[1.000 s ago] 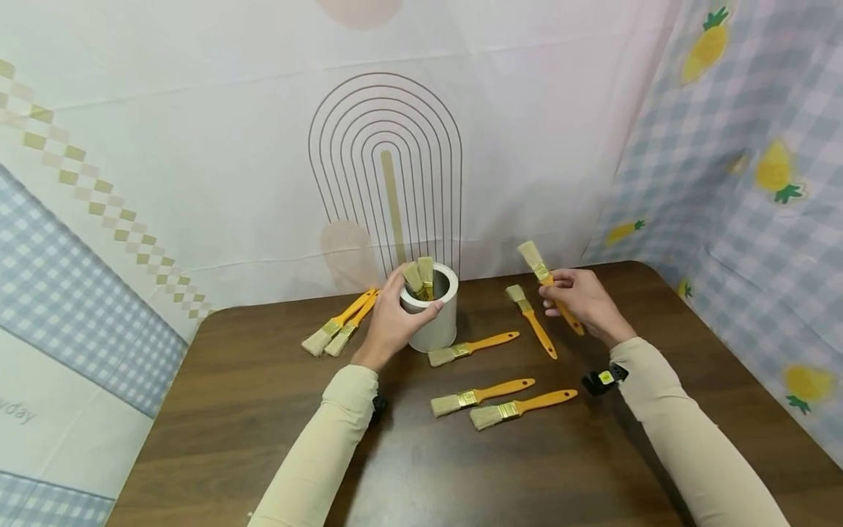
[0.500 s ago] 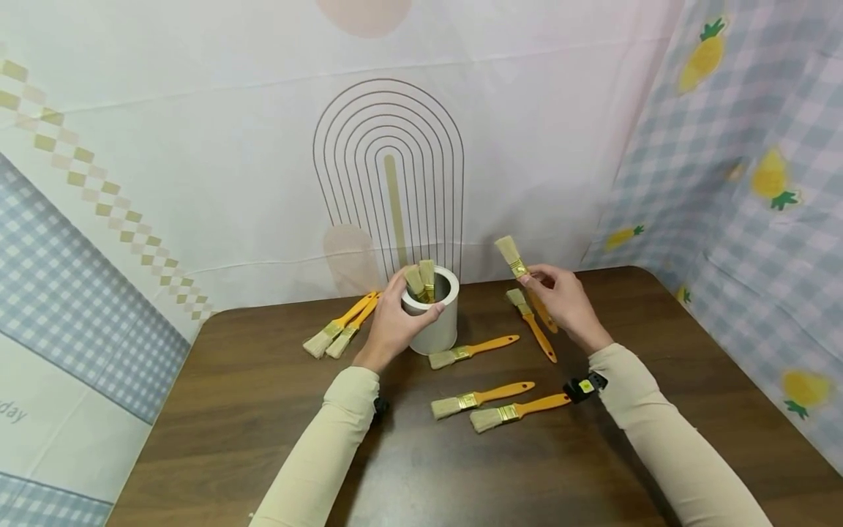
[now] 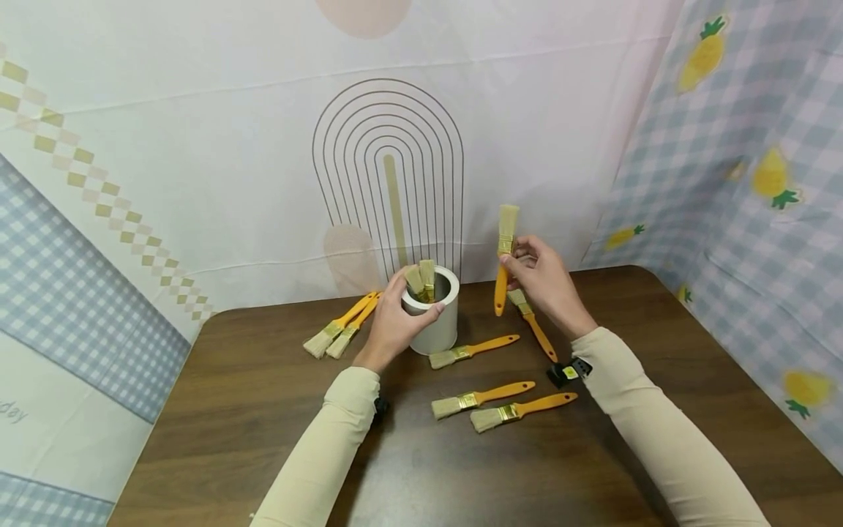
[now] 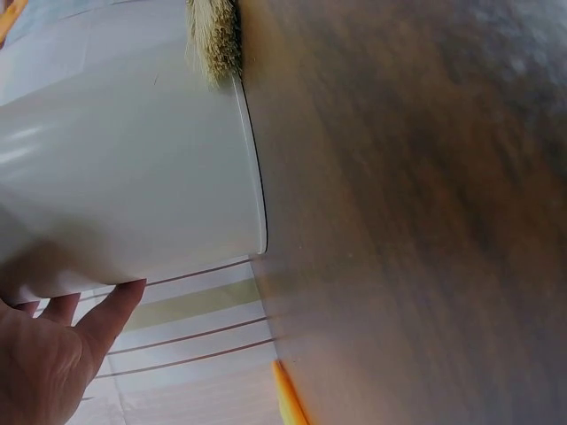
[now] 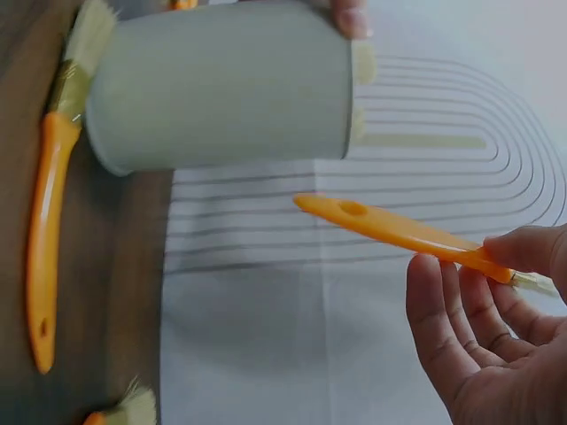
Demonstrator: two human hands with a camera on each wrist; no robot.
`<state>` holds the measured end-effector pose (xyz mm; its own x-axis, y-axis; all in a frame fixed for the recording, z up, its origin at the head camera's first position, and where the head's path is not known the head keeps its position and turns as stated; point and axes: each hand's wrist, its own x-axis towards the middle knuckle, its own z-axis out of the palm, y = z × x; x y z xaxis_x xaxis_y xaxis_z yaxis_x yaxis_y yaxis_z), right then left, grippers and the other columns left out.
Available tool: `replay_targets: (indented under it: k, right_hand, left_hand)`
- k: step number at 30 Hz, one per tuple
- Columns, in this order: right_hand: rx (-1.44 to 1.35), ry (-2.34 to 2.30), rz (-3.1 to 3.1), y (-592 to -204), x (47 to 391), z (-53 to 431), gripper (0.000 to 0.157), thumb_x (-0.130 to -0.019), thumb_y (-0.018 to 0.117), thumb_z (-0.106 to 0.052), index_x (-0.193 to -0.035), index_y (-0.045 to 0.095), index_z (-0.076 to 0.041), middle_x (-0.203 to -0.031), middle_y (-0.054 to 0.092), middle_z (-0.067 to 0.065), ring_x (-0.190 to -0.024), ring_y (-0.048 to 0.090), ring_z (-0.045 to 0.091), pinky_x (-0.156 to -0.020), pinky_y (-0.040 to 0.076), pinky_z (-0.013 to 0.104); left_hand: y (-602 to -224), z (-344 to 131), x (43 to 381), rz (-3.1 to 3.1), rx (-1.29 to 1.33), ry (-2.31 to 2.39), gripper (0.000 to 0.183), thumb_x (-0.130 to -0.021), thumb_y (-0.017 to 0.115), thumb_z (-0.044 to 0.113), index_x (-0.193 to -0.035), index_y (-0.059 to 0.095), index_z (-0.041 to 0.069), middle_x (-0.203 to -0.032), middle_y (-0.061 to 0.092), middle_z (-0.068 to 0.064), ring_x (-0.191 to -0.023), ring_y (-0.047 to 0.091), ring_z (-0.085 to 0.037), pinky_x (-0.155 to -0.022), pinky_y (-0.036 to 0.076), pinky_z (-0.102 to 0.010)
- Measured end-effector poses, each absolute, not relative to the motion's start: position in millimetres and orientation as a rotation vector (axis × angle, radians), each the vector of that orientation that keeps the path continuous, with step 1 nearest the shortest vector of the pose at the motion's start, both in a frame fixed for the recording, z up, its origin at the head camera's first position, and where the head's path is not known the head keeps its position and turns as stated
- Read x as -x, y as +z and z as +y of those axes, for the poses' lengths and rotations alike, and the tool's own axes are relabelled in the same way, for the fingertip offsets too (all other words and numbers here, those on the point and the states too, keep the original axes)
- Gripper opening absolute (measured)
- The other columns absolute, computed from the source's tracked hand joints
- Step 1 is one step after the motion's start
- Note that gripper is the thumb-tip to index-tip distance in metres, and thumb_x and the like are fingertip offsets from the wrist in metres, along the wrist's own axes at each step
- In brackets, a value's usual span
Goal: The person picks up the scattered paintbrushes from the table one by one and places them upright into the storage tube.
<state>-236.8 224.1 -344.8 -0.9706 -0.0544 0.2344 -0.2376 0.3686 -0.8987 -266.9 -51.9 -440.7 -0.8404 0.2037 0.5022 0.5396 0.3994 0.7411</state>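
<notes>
My left hand (image 3: 393,320) grips a light grey can (image 3: 440,329) around its upper side, thumb by the white rim. Two paintbrushes (image 3: 426,272) stand in the can with bristles up; their handles are hidden inside. To the right of the can, my right hand (image 3: 545,277) pinches another paintbrush (image 3: 506,238) near its metal band, bristles up and orange handle hanging down. In the right wrist view the handle (image 5: 403,233) of that brush points toward the can (image 5: 221,88). The left wrist view shows fingers (image 4: 111,314) against the can's wall.
On the brown table (image 3: 263,439) a paintbrush (image 3: 474,351) lies right at the can's foot, and another (image 3: 535,326) below my right hand. Two more brushes (image 3: 503,410) lie nearer, and a pair (image 3: 339,326) left of the can. A printed cloth (image 3: 230,183) hangs behind.
My right hand has moved left toward the can and slightly up, turning its paintbrush from slanted to nearly upright. The left hand keeps its grip on the can.
</notes>
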Motion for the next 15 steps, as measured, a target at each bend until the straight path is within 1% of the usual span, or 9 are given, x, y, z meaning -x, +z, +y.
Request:
replay_targets:
  k: [4, 8, 11, 15]
  right_hand:
    - [-0.281, 1.702, -2.434, -332, 240, 212, 0.040, -0.108, 0.061, -0.019, -0.137, 0.046, 0.004, -0.119, 0.058, 0.021, -0.086, 0.070, 0.024, -0.076, 0.063, 0.036]
    - [-0.302, 1.702, -2.388, -319, 243, 198, 0.041, -0.109, 0.059, -0.018, -0.141, 0.043, 0.002, -0.122, 0.058, 0.021, -0.087, 0.069, 0.026, -0.076, 0.063, 0.036]
    - [-0.343, 1.673, -2.356, -310, 245, 186, 0.038, -0.111, 0.055, -0.018, -0.140, 0.043, 0.003, -0.121, 0.058, 0.023, -0.087, 0.067, 0.029, -0.076, 0.064, 0.037]
    - [-0.425, 1.590, -2.333, -302, 249, 170, 0.035, -0.112, 0.053, -0.018, -0.136, 0.046, 0.006, -0.114, 0.059, 0.025, -0.085, 0.067, 0.034, -0.074, 0.064, 0.036]
  left_hand:
    - [-440, -52, 266, -2.335, 0.648, -1.421, 0.077, -0.085, 0.084, 0.048, -0.152, 0.055, 0.023, -0.160, 0.047, -0.002, -0.143, 0.049, -0.026, -0.115, 0.042, -0.050]
    - [-440, -52, 266, -2.329, 0.654, -1.420, 0.077, -0.085, 0.084, 0.047, -0.152, 0.055, 0.022, -0.160, 0.048, -0.006, -0.142, 0.050, -0.027, -0.114, 0.043, -0.050]
    - [-439, -52, 266, -2.325, 0.652, -1.416, 0.077, -0.084, 0.084, 0.047, -0.152, 0.056, 0.022, -0.160, 0.048, -0.006, -0.141, 0.050, -0.026, -0.114, 0.042, -0.050]
    - [-439, -52, 266, -2.315, 0.654, -1.425, 0.076, -0.084, 0.085, 0.046, -0.151, 0.057, 0.021, -0.158, 0.049, -0.001, -0.139, 0.052, -0.023, -0.113, 0.044, -0.046]
